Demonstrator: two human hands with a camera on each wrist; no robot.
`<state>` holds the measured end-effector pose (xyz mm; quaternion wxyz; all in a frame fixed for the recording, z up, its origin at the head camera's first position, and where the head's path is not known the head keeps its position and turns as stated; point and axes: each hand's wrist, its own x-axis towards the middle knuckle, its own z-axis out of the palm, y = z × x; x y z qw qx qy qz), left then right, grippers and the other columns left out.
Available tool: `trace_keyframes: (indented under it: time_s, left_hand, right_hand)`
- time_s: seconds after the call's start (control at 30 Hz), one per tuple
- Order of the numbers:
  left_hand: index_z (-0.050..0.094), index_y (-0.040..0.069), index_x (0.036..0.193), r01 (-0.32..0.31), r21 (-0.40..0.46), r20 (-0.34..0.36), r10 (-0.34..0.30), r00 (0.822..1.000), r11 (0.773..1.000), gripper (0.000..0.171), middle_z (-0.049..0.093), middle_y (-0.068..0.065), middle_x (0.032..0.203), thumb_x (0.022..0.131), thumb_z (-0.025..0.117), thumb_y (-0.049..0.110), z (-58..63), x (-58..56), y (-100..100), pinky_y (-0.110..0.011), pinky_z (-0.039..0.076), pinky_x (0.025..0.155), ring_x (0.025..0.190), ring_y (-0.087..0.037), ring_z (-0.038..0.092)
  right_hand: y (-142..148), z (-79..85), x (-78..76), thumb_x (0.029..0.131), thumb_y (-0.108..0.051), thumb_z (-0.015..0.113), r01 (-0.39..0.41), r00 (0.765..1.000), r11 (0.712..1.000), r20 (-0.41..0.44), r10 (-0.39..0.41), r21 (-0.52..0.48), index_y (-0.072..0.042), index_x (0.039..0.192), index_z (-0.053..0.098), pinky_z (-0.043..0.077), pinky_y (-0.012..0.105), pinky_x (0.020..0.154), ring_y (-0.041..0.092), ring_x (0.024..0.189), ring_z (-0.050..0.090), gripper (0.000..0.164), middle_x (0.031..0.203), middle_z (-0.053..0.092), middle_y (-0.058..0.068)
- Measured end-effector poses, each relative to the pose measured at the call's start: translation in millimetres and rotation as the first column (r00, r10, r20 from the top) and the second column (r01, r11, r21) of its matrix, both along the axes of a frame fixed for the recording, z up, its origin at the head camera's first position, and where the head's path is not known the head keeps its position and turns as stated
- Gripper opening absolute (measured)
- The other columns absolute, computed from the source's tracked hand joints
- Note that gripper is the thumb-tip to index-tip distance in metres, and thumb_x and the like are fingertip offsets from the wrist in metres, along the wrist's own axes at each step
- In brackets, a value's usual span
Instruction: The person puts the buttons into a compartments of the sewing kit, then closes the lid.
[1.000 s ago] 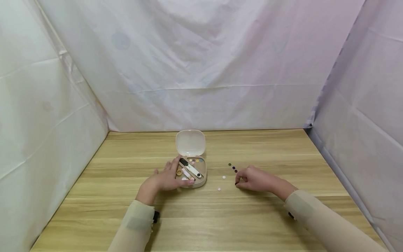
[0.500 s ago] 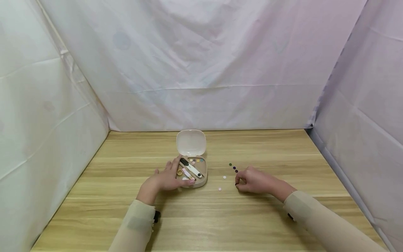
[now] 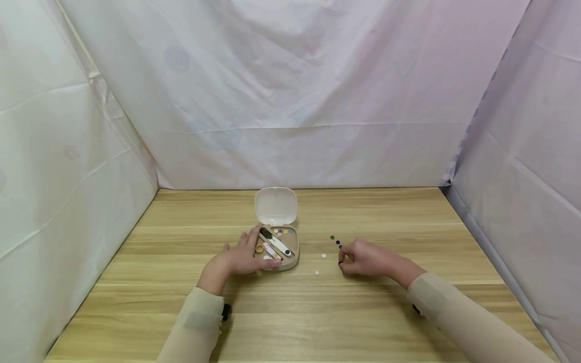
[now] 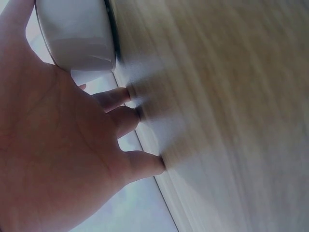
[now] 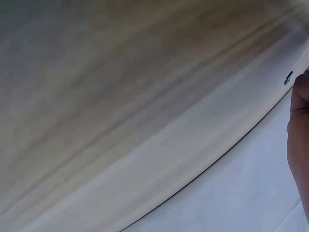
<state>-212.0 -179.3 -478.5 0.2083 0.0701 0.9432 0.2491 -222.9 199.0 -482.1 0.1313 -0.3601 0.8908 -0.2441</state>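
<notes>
Right hand (image 3: 364, 258) edged leftward, seemingly pinching 1 dark button (image 3: 339, 263); left hand (image 3: 239, 258) spread against case (image 3: 291, 264).

Two hands (image 3: 239, 258), one case (image 3: 276, 207) — ten-plus buttons (image 3: 324, 255)

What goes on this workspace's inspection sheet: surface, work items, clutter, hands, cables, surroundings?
Surface: wood-grain table
Work items: open sewing box holding buttons and a white-and-black tool; white button, pink button and row of dark buttons on the table
Clutter: nothing seen
Left hand: thumb on the box's front edge
Right hand: pinches a dark piece, likely a button
Cables: nothing seen
Surroundings: white cloth on three sides
</notes>
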Motion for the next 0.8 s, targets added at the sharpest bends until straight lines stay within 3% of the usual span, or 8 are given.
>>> trace_keyframes:
  time_s: [0.13, 0.3, 0.53, 0.8]
  left_hand:
    - [-0.011, 0.032, 0.172, -0.002, -0.008, 0.005, 0.002, 1.0, 1.0, 0.137, 0.009, -0.024, 0.179, 0.075, 0.064, 0.095, -5.0, -1.6, -1, -0.081, -0.002, 0.125, 0.169, -0.039, 0.002]
    - [-0.011, 0.032, 0.172, -0.002, 0.001, 0.021, 0.002, 1.0, 1.0, 0.138, 0.008, -0.026, 0.178, 0.075, 0.065, 0.094, 3.4, 1.3, 0, -0.08, -0.003, 0.126, 0.169, -0.04, 0.002]
    - [-0.007, 0.028, 0.172, 0.007, 0.007, 0.021, -0.007, 1.0, 1.0, 0.132, 0.01, -0.027, 0.178, 0.081, 0.069, 0.085, 14.2, 6.0, 2, -0.079, -0.001, 0.126, 0.168, -0.041, 0.004]
    - [-0.008, 0.029, 0.172, 0.005, -0.007, 0.026, -0.004, 1.0, 1.0, 0.133, 0.009, -0.025, 0.179, 0.081, 0.068, 0.086, 11.1, 4.7, 2, -0.078, -0.001, 0.127, 0.169, -0.039, 0.003]
  right_hand:
    - [-3, 2.8, -3.2, 0.094, -0.011, 0.073, 0.001, 0.999, 1.0, -0.033, -0.002, -0.023, -0.013, 0.096, 0.078, 0.034, 0.016, 0.05, -0.005, 0.053, 0.033, 0.005, 0.06, 0.046, -0.015]
    - [-5, 7.5, -7.8, 0.094, -0.01, 0.074, -0.002, 0.997, 0.999, -0.078, -0.002, -0.05, -0.011, 0.096, 0.078, 0.032, 0.016, 0.049, -0.006, 0.053, 0.032, 0.005, 0.059, 0.045, -0.013]
    - [-9, 19.2, -15.0, 0.095, -0.007, 0.072, 0.001, 0.998, 0.996, -0.067, -0.007, -0.086, -0.007, 0.1, 0.078, 0.033, 0.017, 0.05, -0.005, 0.053, 0.031, 0.008, 0.059, 0.051, -0.01]
    - [-16, 28.4, -23.8, 0.097, -0.009, 0.073, 0.035, 0.996, 0.995, -0.077, -0.042, -0.093, -0.006, 0.102, 0.079, 0.03, 0.017, 0.051, -0.003, 0.052, 0.029, 0.008, 0.057, 0.051, -0.009]
